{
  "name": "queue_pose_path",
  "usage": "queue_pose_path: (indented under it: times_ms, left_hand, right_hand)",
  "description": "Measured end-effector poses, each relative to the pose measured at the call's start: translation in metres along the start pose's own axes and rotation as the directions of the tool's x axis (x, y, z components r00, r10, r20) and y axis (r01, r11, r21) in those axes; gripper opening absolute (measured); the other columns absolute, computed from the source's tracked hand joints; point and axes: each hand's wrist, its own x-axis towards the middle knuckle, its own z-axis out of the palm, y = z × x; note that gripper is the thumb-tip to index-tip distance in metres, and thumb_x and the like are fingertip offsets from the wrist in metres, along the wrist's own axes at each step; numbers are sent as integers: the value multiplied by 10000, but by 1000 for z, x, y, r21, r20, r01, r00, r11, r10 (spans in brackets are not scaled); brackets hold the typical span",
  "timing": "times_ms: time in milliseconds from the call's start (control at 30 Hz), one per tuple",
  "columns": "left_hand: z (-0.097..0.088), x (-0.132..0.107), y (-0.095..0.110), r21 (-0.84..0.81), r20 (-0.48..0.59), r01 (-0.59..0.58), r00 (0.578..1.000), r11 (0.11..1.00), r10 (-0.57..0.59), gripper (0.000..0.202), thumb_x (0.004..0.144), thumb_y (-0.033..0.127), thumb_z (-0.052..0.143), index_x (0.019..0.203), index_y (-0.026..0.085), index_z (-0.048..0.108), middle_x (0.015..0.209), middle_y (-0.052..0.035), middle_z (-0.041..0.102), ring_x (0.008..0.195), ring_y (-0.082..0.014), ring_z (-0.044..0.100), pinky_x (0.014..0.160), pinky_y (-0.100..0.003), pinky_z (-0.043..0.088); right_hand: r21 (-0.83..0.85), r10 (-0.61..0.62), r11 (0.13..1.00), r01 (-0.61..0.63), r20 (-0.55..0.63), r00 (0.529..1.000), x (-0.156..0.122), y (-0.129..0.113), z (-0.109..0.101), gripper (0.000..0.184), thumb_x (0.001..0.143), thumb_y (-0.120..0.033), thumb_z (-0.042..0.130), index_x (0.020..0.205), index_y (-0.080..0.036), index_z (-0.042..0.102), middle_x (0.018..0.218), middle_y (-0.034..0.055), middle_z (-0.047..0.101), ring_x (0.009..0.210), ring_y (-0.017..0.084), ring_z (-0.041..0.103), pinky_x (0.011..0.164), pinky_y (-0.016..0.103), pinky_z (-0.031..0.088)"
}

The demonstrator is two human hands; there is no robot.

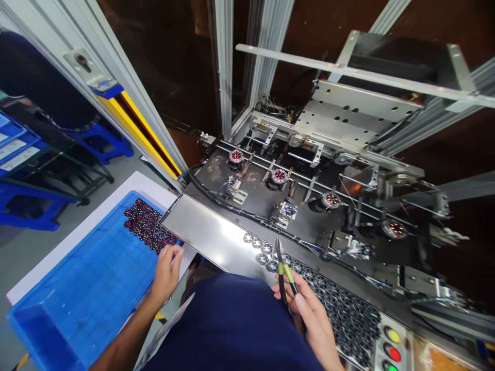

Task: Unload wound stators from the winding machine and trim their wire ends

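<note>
From where I stand, the right hand (309, 309) has its fingers wrapped round the handles of a pair of pliers (284, 275), green and black. The grip sits low on the handles, probably for leverage, and the tips point away from the body, over the metal ledge (209, 226) that runs along the machine's front.

The left hand (167, 270) is out to the other side, fingers bent, at the edge of the blue tray (88, 252) closest to the ledge. I can't tell whether anything is pinched in it. Right by it, the red-marked discs (145, 226) lie bunched in the tray's end nearest the machine, perhaps because that is the shortest reach.

Beneath and beside the pliers, a few silvery discs (263, 250) lie loosely about the ledge's middle. Toward its right end, dark discs (340, 304) are packed tight, I'd guess to fit many within easy reach. Against that end sits a button panel (392, 345) with yellow, red and green buttons.

Farther out, on the machine's dark bed (255, 178), four round fixtures (278, 178) stand in a row, seemingly spaced to match the arms behind them.
</note>
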Motion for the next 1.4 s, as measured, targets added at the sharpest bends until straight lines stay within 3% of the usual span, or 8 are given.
queue_pose_path:
  times_ms: [167, 300, 367, 467, 633, 767, 900, 1400]
  left_hand:
    - [-19, -61, -18, -14, 8, 67, 998, 998, -67, 499, 1003, 400, 344, 585, 215, 545, 494, 22, 583, 476, -154, 592, 495, -245, 457]
    - [2, -56, -12, -30, -83, 10, 997, 999, -12, 380, 970, 444, 429, 709, 217, 586, 591, 3, 639, 545, -170, 626, 559, -269, 493]
    - [22, -40, -1, -52, -107, -63, 993, 997, 58, 324, 951, 462, 472, 811, 209, 616, 701, -39, 682, 665, -193, 665, 655, -301, 531]
    - [58, -9, 22, -79, -97, -199, 977, 977, 191, 275, 949, 425, 504, 899, 189, 636, 781, -78, 694, 758, -201, 675, 747, -329, 546]
    - [106, 26, 48, -71, -25, -371, 929, 926, 370, 237, 970, 343, 515, 882, 155, 630, 702, -5, 632, 638, -125, 614, 650, -281, 534]
    - [119, 30, 45, -28, 2, -412, 911, 911, 412, 225, 960, 333, 550, 866, 142, 624, 746, 8, 626, 655, -110, 605, 647, -281, 541]
    - [121, 28, 38, 4, 22, -416, 909, 910, 415, 208, 954, 323, 560, 866, 145, 623, 754, 7, 622, 673, -114, 605, 656, -284, 543]
    - [126, 28, 33, 34, 1, -461, 887, 887, 462, 186, 946, 313, 577, 916, 136, 626, 814, -5, 635, 687, -112, 610, 639, -274, 546]
  right_hand:
    - [-33, -103, 993, 113, 226, 969, 20, -21, 27, 530, 900, -489, 610, 1386, -300, 510, 1272, 126, 652, 1018, 236, 688, 943, 416, 550]
    - [99, -119, 992, 84, 440, 890, 68, -60, 84, 558, 796, -411, 748, 1285, -215, 563, 1041, 73, 668, 883, 185, 677, 811, 345, 580]
    - [162, -80, 987, 10, 429, 900, 104, -79, 124, 471, 734, -323, 790, 1144, -178, 607, 850, 1, 637, 678, 125, 636, 630, 258, 555]
    - [196, -47, 980, -28, 366, 929, 165, -100, 187, 259, 814, -287, 695, 1013, -171, 577, 670, -60, 572, 461, 82, 536, 430, 197, 439]
    - [305, 73, 948, -95, 86, 994, 242, -105, 254, 191, 990, -343, 496, 1003, -157, 534, 717, -53, 538, 462, 51, 487, 412, 172, 419]
    - [360, 115, 931, -66, -116, 987, 269, -91, 268, 223, 992, -354, 529, 1067, -146, 554, 765, -37, 549, 509, 49, 490, 421, 161, 415]
    - [391, 151, 918, -61, -202, 968, 280, -81, 271, 229, 987, -346, 540, 1101, -148, 552, 795, -27, 562, 536, 58, 516, 431, 164, 428]
    - [511, 243, 854, -101, -218, 945, 288, -81, 268, 207, 988, -332, 546, 1056, -139, 576, 762, -37, 563, 506, 47, 499, 423, 159, 428]
